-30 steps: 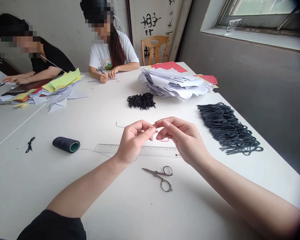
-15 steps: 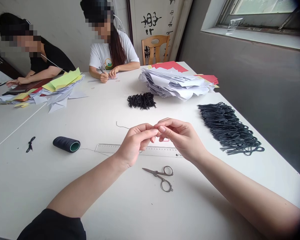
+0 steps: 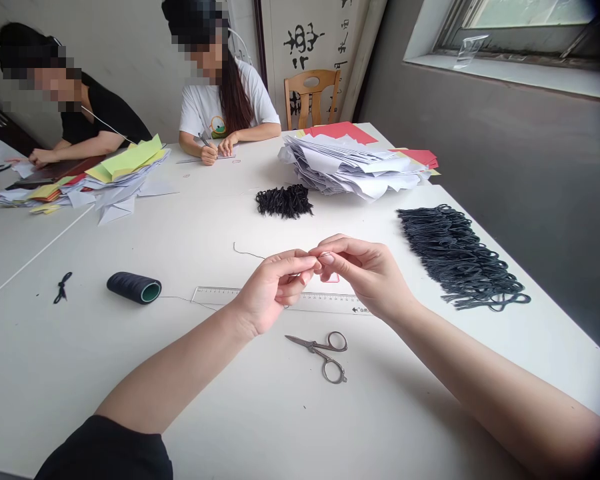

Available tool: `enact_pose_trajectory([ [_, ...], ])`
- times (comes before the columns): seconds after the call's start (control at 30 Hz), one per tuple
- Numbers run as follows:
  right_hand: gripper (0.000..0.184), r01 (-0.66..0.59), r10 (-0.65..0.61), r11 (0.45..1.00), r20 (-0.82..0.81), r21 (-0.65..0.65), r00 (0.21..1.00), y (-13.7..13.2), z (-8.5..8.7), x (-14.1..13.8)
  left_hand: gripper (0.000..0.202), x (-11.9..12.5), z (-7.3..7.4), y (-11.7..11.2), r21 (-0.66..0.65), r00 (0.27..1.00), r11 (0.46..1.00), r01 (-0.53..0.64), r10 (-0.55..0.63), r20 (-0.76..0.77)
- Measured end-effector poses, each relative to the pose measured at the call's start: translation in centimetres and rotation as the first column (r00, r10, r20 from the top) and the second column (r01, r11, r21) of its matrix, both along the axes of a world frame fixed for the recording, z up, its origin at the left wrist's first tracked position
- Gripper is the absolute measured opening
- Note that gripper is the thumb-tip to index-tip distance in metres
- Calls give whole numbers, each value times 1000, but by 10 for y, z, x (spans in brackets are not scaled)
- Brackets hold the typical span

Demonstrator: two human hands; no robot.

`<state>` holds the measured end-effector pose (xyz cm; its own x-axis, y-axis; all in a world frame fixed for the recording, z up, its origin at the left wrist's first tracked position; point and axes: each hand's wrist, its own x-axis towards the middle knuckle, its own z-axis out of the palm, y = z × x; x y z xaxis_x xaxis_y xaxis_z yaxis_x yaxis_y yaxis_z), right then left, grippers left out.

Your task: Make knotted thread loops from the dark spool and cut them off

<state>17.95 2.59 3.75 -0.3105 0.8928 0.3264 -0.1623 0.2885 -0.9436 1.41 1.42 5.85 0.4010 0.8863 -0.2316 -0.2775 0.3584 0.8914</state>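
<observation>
My left hand (image 3: 284, 279) and my right hand (image 3: 363, 270) meet fingertip to fingertip above a clear ruler (image 3: 325, 301). Both pinch a thin dark thread (image 3: 249, 253), whose loose end sticks out to the left behind my left hand. The bit between the fingertips is mostly hidden. From a spool of dark thread (image 3: 135, 287), lying on its side at the left, a strand runs toward my left wrist. Below the hands lies a pair of metal scissors (image 3: 320, 353), blades slightly apart. A red-edged clip (image 3: 334, 278) partly shows behind my right fingers.
A row of dark looped cords (image 3: 460, 257) lies right, a smaller black bundle (image 3: 284, 201) ahead, and one knotted loop (image 3: 63, 288) at far left. Paper stacks (image 3: 350, 167) stand at the back. Two people (image 3: 230, 100) sit across the white table (image 3: 220, 427), one writing.
My fingertips shift slightly while still pinching together; the left lower fingers have moved a little. At the far left, the co-worker's hand has drawn back to the right.
</observation>
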Motion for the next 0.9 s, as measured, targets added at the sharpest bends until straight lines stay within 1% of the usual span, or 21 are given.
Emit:
enact_pose_trajectory([
  [0.07, 15, 7, -7, 1000, 15, 10, 1000, 0, 1, 1, 13, 0, 0, 0, 3, 1000, 1000, -3, 3, -8],
  [0.13, 18, -3, 3, 1000, 54, -1, 999, 1, 4, 5, 15, -1, 0, 0, 42, 999, 999, -22, 24, -47],
  [0.2, 23, -42, 45, 999, 109, -29, 993, 2, 10, 10, 17, -2, 1, 0, 128, 992, 991, -37, 52, -115],
  [0.27, 26, -96, 102, 994, 156, -48, 982, 2, 17, 18, 17, -3, 4, -1, 229, 981, 973, -29, 72, -183],
  [0.37, 26, -158, 162, 987, 229, -37, 960, 3, 28, 29, 15, -6, 10, -2, 346, 967, 937, 38, 52, -248],
  [0.43, 27, -228, 232, 973, 284, -45, 930, 3, 32, 35, 14, -8, 14, -3, 387, 963, 915, 113, -5, -269],
  [0.5, 29, -328, 334, 942, 299, -70, 894, 2, 35, 37, 14, -10, 17, -4, 377, 954, 900, 220, -118, -274],
  [0.57, 29, -438, 444, 895, 287, -89, 849, 1, 35, 38, 12, -11, 18, -4, 331, 928, 880, 341, -259, -270],
  [0.63, 24, -521, 523, 848, 298, -92, 798, -1, 36, 36, 11, -12, 19, -4, 281, 889, 851, 443, -378, -258],
  [0.67, 21, -552, 548, 829, 320, -85, 773, -3, 36, 36, 11, -12, 19, -5, 261, 872, 838, 478, -420, -250],
  [0.77, 16, -596, 558, 802, 393, -29, 731, -6, 38, 34, 12, -13, 19, -5, 224, 840, 813, 538, -492, -231],
  [0.9, 13, -606, 537, 796, 454, 8, 711, -8, 40, 33, 10, -13, 19, -4, 188, 820, 803, 565, -523, -231],
])
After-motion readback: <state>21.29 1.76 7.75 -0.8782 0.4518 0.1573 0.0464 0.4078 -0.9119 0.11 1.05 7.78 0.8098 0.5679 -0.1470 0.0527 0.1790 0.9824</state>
